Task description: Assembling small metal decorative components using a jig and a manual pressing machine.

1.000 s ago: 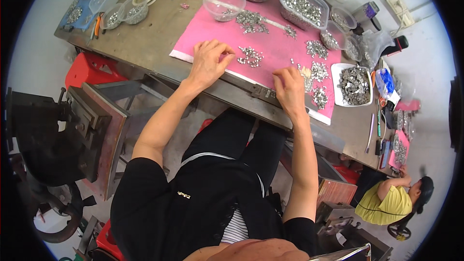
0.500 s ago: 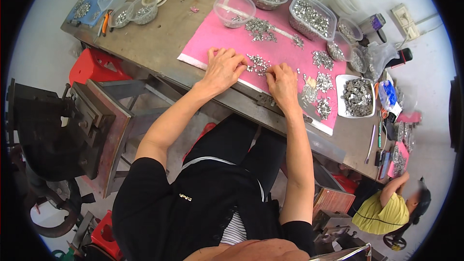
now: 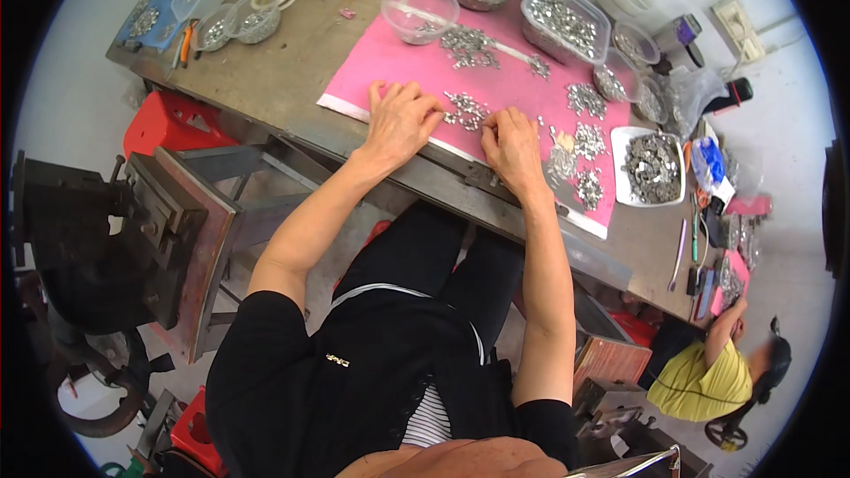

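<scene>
A small pile of shiny silver metal pieces (image 3: 465, 111) lies on the pink cloth (image 3: 367, 57) in front of me. To its left is my left hand (image 3: 400, 126), fingers bent and the thumb and index tips drawn together beside the pile. At the pile's right edge my right hand (image 3: 513, 149) is closed in a pinch, knuckles up. Whatever either set of fingertips holds is too small to make out. More metal pieces lie in heaps (image 3: 589, 140) to the right, and another heap (image 3: 469, 46) sits farther back.
Clear plastic tubs (image 3: 562, 22) of metal parts stand at the back. A white square dish (image 3: 651, 168) of parts is at the right. Orange-handled pliers (image 3: 187, 42) and round tubs (image 3: 255, 18) are at the left. A person in a yellow shirt (image 3: 704, 381) works at far right.
The view has shifted slightly, so the table sits a little up and left. Both hands keep their places beside the pile, with small finger movements. The other person's arms have moved slightly.
</scene>
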Available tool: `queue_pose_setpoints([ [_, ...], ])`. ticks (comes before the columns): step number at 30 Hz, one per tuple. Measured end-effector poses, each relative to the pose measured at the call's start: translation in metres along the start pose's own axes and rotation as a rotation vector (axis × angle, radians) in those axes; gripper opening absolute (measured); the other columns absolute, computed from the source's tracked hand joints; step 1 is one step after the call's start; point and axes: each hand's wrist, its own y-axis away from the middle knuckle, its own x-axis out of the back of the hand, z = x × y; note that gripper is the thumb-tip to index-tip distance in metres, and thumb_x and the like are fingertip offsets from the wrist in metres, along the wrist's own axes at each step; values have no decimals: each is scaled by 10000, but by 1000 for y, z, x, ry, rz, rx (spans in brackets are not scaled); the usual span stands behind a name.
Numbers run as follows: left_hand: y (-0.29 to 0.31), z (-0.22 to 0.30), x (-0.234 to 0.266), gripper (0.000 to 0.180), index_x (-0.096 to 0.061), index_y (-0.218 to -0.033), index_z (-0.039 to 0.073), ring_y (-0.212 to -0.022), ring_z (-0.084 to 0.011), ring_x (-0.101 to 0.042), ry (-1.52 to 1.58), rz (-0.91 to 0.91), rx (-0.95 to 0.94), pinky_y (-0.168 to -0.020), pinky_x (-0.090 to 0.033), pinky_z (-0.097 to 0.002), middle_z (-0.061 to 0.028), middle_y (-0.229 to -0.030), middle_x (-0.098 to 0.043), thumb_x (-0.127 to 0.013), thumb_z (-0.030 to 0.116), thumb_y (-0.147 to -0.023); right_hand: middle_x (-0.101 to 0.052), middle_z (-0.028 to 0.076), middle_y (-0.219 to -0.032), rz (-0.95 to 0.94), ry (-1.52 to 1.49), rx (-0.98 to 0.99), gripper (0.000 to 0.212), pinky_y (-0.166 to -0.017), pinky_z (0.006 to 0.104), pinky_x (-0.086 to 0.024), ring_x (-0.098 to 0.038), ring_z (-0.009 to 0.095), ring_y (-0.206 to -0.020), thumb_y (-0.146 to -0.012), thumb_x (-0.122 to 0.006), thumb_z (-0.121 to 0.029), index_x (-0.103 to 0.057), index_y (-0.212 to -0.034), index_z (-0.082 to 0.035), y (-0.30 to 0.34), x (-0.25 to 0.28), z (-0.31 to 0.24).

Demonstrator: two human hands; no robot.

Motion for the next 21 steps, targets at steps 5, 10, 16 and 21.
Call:
queue_pose_setpoints([
  [5,3,-2,-1,81,-722,-878,137,-873,-216,-581,-49,31,-20,-1048,-297,-537,-16,-856,-585,-731,213,-851,-613,131,-894,56,-204,-96,78,-819,432,-436,-599,332,-850,-846,-653,-38,-601,-903,-21,39,33,11],
  [10,3,-2,-2,106,-715,-872,130,-863,-218,-578,-53,9,-36,-1049,-296,-543,-15,-848,-581,-739,230,-845,-593,137,-908,53,-278,-199,120,-786,403,-446,-590,322,-858,-841,-663,12,-576,-920,-16,85,51,4],
  [16,-2,-1,1,158,-713,-871,126,-856,-224,-577,-33,-24,-12,-1042,-303,-547,-19,-836,-578,-757,275,-839,-582,125,-949,92,-51,8,187,-805,425,-434,-570,323,-887,-810,-682,30,-559,-942,-18,90,41,-4],
  [21,-2,-1,1,132,-713,-874,120,-863,-221,-578,-7,-46,18,-1044,-305,-543,-23,-837,-576,-738,248,-855,-578,118,-941,84,-18,58,192,-801,415,-435,-566,310,-876,-807,-692,20,-576,-955,-19,87,42,-8],
])
